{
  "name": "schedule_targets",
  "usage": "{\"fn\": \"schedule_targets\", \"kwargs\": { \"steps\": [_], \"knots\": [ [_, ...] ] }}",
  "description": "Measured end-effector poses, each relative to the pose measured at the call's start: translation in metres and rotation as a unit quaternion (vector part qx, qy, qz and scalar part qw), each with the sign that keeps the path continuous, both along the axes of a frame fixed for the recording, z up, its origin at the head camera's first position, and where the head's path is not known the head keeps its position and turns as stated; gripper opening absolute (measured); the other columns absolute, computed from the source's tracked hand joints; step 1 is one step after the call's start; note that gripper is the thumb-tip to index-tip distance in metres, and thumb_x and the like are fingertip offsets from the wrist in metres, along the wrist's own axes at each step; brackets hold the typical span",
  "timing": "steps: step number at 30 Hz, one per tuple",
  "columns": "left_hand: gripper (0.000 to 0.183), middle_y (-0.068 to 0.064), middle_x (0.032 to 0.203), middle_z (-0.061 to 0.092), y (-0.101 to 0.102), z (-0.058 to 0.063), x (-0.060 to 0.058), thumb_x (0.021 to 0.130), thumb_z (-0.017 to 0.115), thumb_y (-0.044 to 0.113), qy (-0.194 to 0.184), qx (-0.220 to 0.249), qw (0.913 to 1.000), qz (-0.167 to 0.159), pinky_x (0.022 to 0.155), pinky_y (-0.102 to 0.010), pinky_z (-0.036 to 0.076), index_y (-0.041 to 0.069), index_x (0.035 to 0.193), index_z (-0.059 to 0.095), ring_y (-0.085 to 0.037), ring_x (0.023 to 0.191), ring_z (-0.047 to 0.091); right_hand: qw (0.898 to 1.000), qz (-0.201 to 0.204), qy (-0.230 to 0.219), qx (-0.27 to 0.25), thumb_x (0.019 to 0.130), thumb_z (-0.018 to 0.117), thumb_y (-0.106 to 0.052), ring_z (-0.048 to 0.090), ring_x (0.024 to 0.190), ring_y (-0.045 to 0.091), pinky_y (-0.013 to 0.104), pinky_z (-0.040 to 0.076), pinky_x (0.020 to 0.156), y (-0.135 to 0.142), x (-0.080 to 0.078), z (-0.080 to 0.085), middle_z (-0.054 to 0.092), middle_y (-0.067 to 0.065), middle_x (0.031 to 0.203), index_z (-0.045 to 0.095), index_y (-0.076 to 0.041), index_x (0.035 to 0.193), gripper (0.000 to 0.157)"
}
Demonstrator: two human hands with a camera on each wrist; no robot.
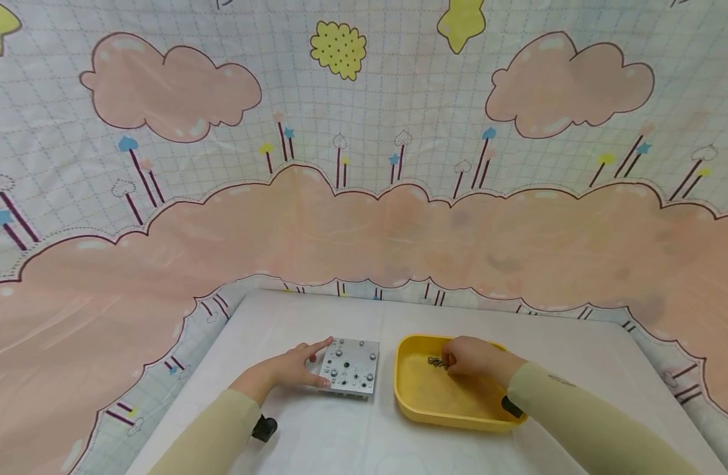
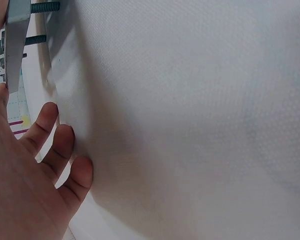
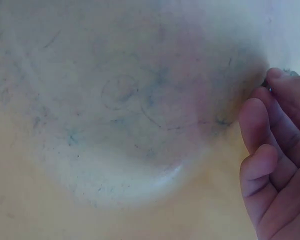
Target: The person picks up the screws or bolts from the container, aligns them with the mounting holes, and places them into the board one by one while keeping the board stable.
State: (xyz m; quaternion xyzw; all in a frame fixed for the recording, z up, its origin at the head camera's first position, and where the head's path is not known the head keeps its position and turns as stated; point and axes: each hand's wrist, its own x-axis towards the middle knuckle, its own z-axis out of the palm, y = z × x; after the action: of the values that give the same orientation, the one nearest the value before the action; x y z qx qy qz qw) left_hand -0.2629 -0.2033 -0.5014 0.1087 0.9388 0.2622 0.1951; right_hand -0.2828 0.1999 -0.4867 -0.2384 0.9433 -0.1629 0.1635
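My left hand (image 1: 289,367) reaches to the left side of a silver metal plate (image 1: 358,356). Its straight forefinger touches the far left corner and its thumb lies at the near left corner; the other fingers (image 2: 64,140) are loosely bent below the plate. Screw heads and holes dot the top of the plate, and threaded shanks (image 2: 45,7) stick out underneath. Inside a yellow tray (image 1: 414,409), my right hand (image 1: 478,358) pinches a small dark metal screw (image 3: 265,83) between thumb and forefinger, mostly hidden by the fingertips. Several loose screws (image 1: 435,361) lie beside those fingertips.
A white cloth covers the table (image 1: 316,435). Behind and at both sides hangs a patterned curtain (image 1: 364,231) with clouds and stars. The raised wall of the yellow tray stands between the plate and my right hand.
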Motion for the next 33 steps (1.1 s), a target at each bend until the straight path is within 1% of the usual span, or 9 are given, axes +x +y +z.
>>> {"fn": "schedule_targets", "kwargs": {
  "steps": [5, 11, 14, 18, 21, 25, 30, 33],
  "knots": [
    [0.101, -0.008, 0.129, 0.053, 0.0, -0.001, 0.0, 0.071, 0.085, 0.052, -0.001, 0.002, 1.0, 0.004, 0.103, -0.066, 0.036, 0.037, 0.156, 0.031, -0.036, 0.123, 0.05, 1.0, 0.006, -0.001, -0.001, 0.089, 0.072, -0.006, 0.05, 0.073, 0.015, 0.033, 0.042, 0.07, -0.002, 0.004, 0.0, 0.055, -0.005, 0.072, 0.066, -0.014, 0.081, 0.013],
    [0.101, -0.009, 0.13, 0.053, -0.001, -0.001, 0.0, 0.072, 0.084, 0.053, -0.001, 0.002, 1.0, 0.005, 0.103, -0.066, 0.036, 0.037, 0.155, 0.031, -0.038, 0.124, 0.049, 0.999, 0.033, 0.036, 0.014, 0.089, 0.071, -0.007, 0.047, 0.069, 0.013, 0.031, 0.04, 0.067, -0.002, 0.002, -0.005, 0.051, -0.007, 0.069, 0.064, -0.017, 0.078, 0.016],
    [0.101, -0.009, 0.13, 0.053, -0.002, -0.002, 0.0, 0.072, 0.084, 0.053, 0.001, 0.002, 1.0, 0.004, 0.103, -0.066, 0.036, 0.037, 0.156, 0.031, -0.038, 0.124, 0.049, 0.998, 0.036, 0.036, 0.02, 0.089, 0.07, -0.008, 0.047, 0.069, 0.012, 0.03, 0.04, 0.067, -0.002, 0.001, -0.007, 0.051, -0.008, 0.069, 0.064, -0.019, 0.078, 0.017],
    [0.102, -0.009, 0.129, 0.053, -0.002, -0.002, -0.001, 0.071, 0.084, 0.054, 0.004, 0.001, 1.0, 0.0, 0.102, -0.066, 0.036, 0.037, 0.156, 0.03, -0.037, 0.123, 0.05, 0.998, 0.044, 0.033, 0.02, 0.088, 0.07, -0.009, 0.048, 0.07, 0.012, 0.031, 0.041, 0.068, -0.003, 0.0, -0.006, 0.052, -0.008, 0.07, 0.063, -0.02, 0.077, 0.017],
    [0.102, -0.009, 0.129, 0.053, -0.002, -0.001, -0.001, 0.071, 0.084, 0.053, 0.004, 0.001, 1.0, -0.002, 0.102, -0.067, 0.036, 0.036, 0.156, 0.03, -0.037, 0.122, 0.05, 0.998, 0.048, 0.031, 0.013, 0.089, 0.07, -0.013, 0.05, 0.072, 0.012, 0.031, 0.042, 0.069, -0.004, 0.0, -0.002, 0.054, -0.009, 0.071, 0.063, -0.021, 0.079, 0.015],
    [0.101, -0.009, 0.127, 0.053, -0.003, 0.0, 0.0, 0.072, 0.085, 0.051, 0.006, 0.002, 1.0, -0.002, 0.102, -0.066, 0.036, 0.035, 0.156, 0.031, -0.036, 0.121, 0.05, 0.999, 0.044, 0.027, -0.009, 0.088, 0.072, -0.014, 0.051, 0.073, 0.012, 0.03, 0.044, 0.07, -0.007, 0.001, 0.005, 0.055, -0.009, 0.074, 0.064, -0.02, 0.083, 0.012],
    [0.101, -0.008, 0.126, 0.053, -0.003, -0.002, 0.0, 0.071, 0.085, 0.052, 0.007, 0.004, 1.0, -0.002, 0.102, -0.065, 0.037, 0.035, 0.156, 0.031, -0.035, 0.12, 0.05, 0.998, 0.035, 0.038, -0.029, 0.086, 0.073, -0.011, 0.051, 0.07, 0.012, 0.028, 0.047, 0.066, -0.011, 0.003, 0.018, 0.055, -0.008, 0.074, 0.064, -0.019, 0.084, 0.013],
    [0.102, -0.008, 0.127, 0.053, -0.003, -0.004, 0.0, 0.071, 0.085, 0.052, 0.008, 0.004, 1.0, -0.001, 0.102, -0.065, 0.036, 0.036, 0.156, 0.031, -0.035, 0.121, 0.05, 0.998, 0.027, 0.03, -0.042, 0.087, 0.074, -0.01, 0.051, 0.072, 0.013, 0.028, 0.048, 0.066, -0.013, 0.005, 0.025, 0.056, -0.007, 0.076, 0.063, -0.018, 0.086, 0.013]
  ]
}}
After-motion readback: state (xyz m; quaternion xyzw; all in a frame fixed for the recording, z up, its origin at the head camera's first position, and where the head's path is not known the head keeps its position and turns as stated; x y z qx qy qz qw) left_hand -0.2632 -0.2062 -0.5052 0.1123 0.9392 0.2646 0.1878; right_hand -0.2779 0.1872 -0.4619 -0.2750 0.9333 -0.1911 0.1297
